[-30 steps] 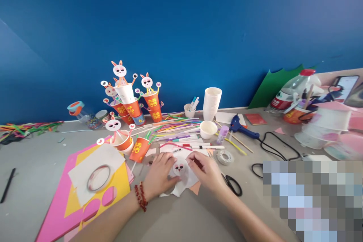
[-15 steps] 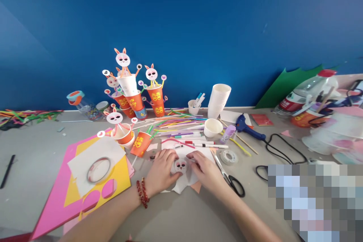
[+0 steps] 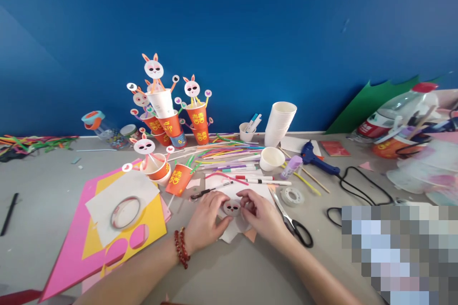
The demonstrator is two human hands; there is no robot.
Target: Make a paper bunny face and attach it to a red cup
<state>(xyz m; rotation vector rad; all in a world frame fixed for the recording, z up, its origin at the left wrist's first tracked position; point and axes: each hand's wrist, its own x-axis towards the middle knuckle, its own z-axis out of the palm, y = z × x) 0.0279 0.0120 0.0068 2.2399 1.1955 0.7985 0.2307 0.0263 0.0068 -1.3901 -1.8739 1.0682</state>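
Observation:
A small round white paper rabbit face, with dark eyes and pink tints, is between my two hands above the white paper. My left hand, with a red bead bracelet on its wrist, curls thumb and fingers at the disc's left edge. At the right edge, my right hand pinches with bent fingers; its fingertips are partly hidden. A black pen lies just beyond my left hand. Scissors with black handles rest right of my right hand.
Rabbit-decorated cups stand at the back left. White stacked cups, a blue glue gun, a glue stick and a tape roll are to the right. Pink and yellow sheets lie left, under another tape ring.
The view has shifted slightly. My hands stay around the rabbit face, with the right fingers curled a little more at its edge. The black pen beyond my left hand is now more visible.

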